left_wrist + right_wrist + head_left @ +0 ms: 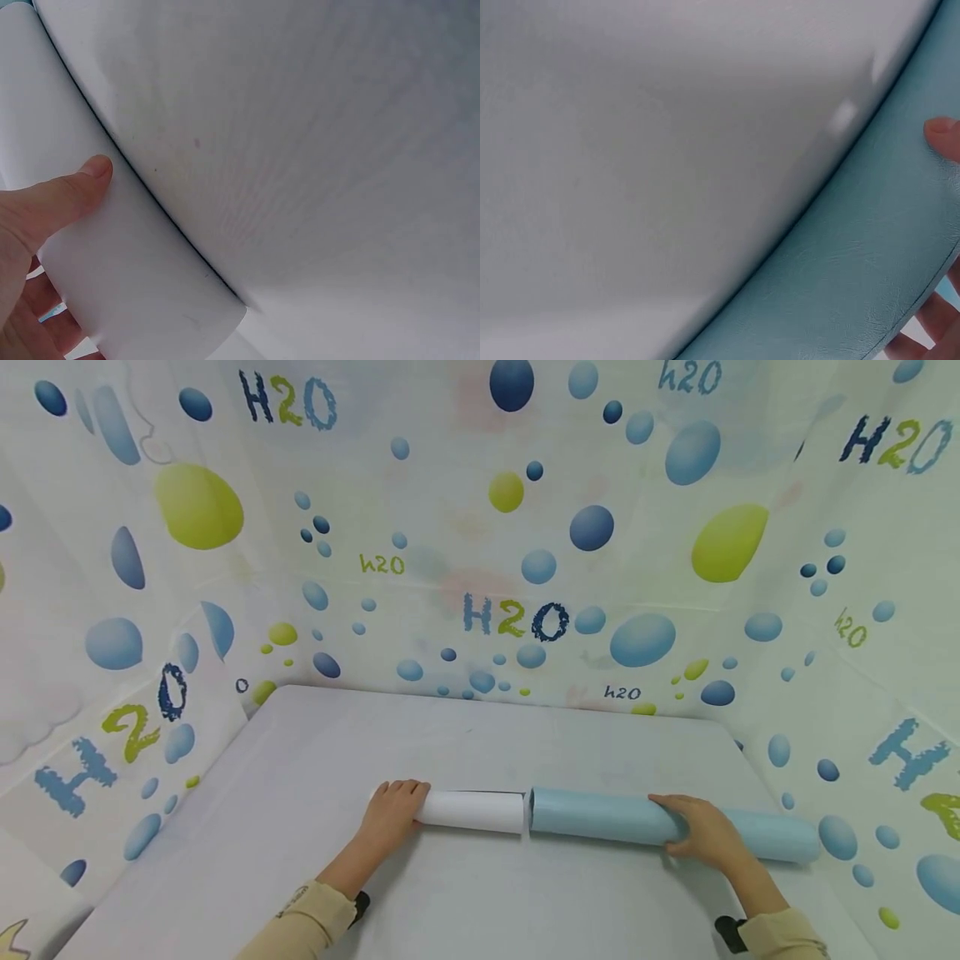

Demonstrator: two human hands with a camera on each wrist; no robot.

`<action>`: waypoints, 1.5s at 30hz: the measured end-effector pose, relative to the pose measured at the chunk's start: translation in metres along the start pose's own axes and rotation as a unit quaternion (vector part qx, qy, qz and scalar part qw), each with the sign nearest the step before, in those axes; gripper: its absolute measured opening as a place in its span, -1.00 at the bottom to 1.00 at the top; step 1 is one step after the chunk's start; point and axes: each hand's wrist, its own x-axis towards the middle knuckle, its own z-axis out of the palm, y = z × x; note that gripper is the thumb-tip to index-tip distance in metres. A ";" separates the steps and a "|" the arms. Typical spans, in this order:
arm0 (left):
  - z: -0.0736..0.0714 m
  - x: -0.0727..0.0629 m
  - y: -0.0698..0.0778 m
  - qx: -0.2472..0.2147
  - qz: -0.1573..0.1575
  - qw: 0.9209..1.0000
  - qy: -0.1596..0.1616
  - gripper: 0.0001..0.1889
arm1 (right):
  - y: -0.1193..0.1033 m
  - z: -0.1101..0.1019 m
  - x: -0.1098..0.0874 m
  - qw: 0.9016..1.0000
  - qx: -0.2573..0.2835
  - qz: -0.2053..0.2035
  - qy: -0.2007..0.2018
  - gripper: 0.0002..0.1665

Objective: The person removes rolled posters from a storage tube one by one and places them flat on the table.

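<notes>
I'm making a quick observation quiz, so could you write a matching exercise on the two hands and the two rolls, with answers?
Column one:
1. Left hand
2. White roll
3. Right hand
4. Light-blue roll

Column two:
A. The roll lying on the right in the head view
B. Grips a light-blue surface, thumb and fingers on opposite sides
C. The roll lying on the left in the head view
D. Grips a white surface, thumb and fingers on opposite sides

Right pairs: 1-D, 2-C, 3-B, 4-A
</notes>
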 end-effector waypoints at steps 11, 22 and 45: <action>0.000 0.000 0.000 -0.006 0.001 1.000 0.008 -0.47 | 0.005 -0.003 0.006 1.000 -0.027 0.006 0.012 -0.17; -0.003 -0.001 0.004 -0.011 -0.001 1.000 0.003 -0.47 | 0.013 0.001 0.019 0.995 -0.076 0.050 0.028 -0.15; 0.000 -0.003 0.005 -0.019 -0.003 1.000 -0.018 -0.45 | 0.025 0.009 0.051 0.975 -0.143 0.151 0.076 -0.12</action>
